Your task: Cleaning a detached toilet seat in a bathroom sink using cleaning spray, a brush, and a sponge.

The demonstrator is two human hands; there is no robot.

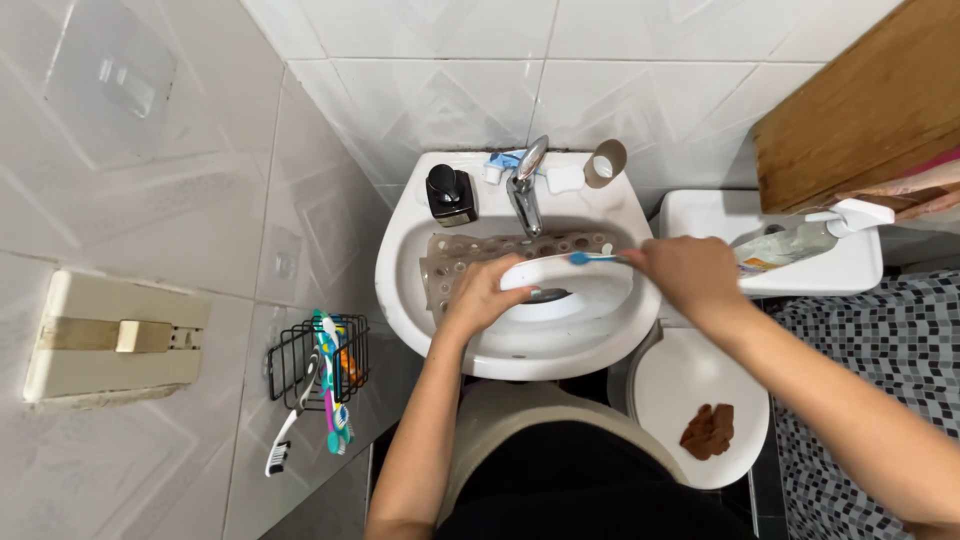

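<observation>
My left hand (482,296) grips a white curved plastic piece (560,270) held over the basin of a white sink (400,270). My right hand (690,272) holds a blue toothbrush (590,258), its head resting on the top edge of the white piece. Behind the piece, a grey perforated tray (470,250) leans inside the basin under the chrome tap (524,185).
A black soap dispenser (450,193), a cardboard roll (604,163) and small items sit on the sink's back rim. A wire basket (315,360) with several toothbrushes hangs on the left tiled wall. A spray bottle (800,240) lies on the toilet tank; a brown cloth (708,430) rests on the toilet lid.
</observation>
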